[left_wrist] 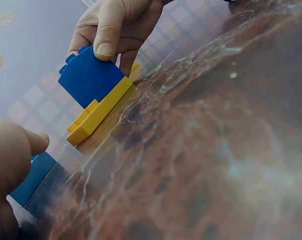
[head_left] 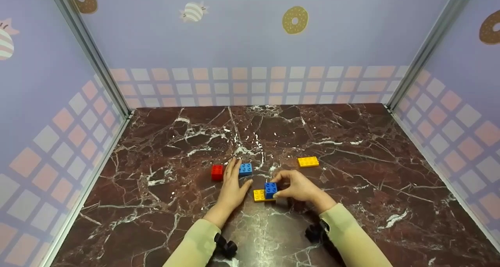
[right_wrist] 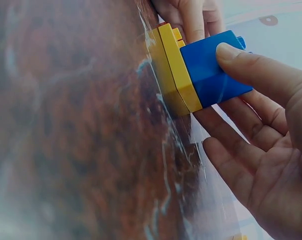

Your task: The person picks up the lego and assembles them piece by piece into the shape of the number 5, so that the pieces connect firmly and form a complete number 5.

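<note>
From where I stand, the right hand (head_left: 299, 187) pinches a dark blue block (head_left: 270, 190), thumb on one side and fingers curled on the other. That block sits on the right end of a flat yellow block (head_left: 259, 195), whose left studs are bare; I can't tell whether it is pressed fully home. The left hand (head_left: 233, 185) lies open, fingers fairly straight, gripping nothing, between a red block (head_left: 217, 172) and a light blue block (head_left: 246, 169); whether it touches either, I can't say. Another yellow block (head_left: 308, 162) lies apart on the marbled surface (head_left: 351, 138), farther to the right

The dark blue block looks like hard plastic: light, stiff, hardly fragile, a bit slick on its smooth sides. I'd take it by two opposite sides, clear of the studs, and steady the thin yellow one by its edges
</note>
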The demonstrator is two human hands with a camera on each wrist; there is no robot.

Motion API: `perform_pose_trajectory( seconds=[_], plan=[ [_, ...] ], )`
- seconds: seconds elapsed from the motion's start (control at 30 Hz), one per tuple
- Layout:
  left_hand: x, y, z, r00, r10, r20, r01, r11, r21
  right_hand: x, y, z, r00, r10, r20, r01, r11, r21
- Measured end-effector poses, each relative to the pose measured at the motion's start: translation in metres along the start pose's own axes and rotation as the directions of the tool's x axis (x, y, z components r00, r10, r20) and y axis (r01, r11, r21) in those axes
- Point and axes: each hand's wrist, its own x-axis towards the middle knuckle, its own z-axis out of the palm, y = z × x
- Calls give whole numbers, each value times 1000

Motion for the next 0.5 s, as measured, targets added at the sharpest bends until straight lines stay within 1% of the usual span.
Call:
perform_pose_trajectory(
  seconds=[0.1, 0.3, 0.5],
  plan=[
    [1, 1, 0, 1000, -2, 4, 2, 1000, 27, 0, 0, -1, 1000, 3, -2, -3, 1000, -4],
    [0, 0, 2, 999, 27, -22, -26, 997, 73, 0, 2, 0, 1000, 3, -7, -4, 1000, -21],
    [0, -1, 4, 999, 42, -17, -39, 994, 106, 0, 1, 0, 1000, -13, -9, 13, 1000, -14]
  ],
)
